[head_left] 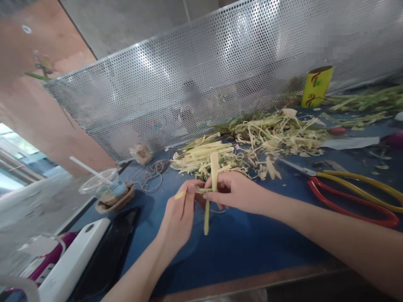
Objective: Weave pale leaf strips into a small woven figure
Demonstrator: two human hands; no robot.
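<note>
I see the left hand (180, 212) and right hand (234, 191) close together, fingers pinching crossed, flat, pale-yellow plant strips (214, 165). Some fingertips are hidden.

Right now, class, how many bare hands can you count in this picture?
2: the left hand and, beside it, the right hand, both holding pale strips above the blue tabletop. Any hands behind the perforated screen cannot be made out.
</note>
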